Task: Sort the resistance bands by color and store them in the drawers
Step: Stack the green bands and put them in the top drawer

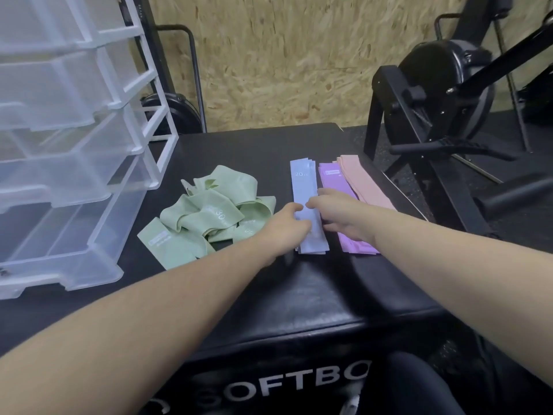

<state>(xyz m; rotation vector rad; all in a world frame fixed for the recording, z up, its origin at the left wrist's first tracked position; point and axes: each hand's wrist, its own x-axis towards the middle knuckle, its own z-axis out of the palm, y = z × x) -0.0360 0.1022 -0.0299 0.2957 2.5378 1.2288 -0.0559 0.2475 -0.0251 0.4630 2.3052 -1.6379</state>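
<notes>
Four groups of resistance bands lie on a black padded box (269, 289). A loose heap of green bands (209, 214) sits left of centre. A flat stack of pale blue bands (303, 184) lies in the middle, with purple bands (330, 176) and pink bands (359, 178) to its right. My left hand (284, 226) touches the left edge of the blue stack with curled fingers. From the right, my right hand (338, 214) rests over the purple bands, its fingertips on the blue stack. A clear plastic drawer unit (68, 163) stands at the left, its drawers pulled open.
A black exercise machine (443, 94) stands on the floor right of the box. An OSB wall is behind. The box's front edge, with white lettering, is near me. Bare black surface lies in front of the bands.
</notes>
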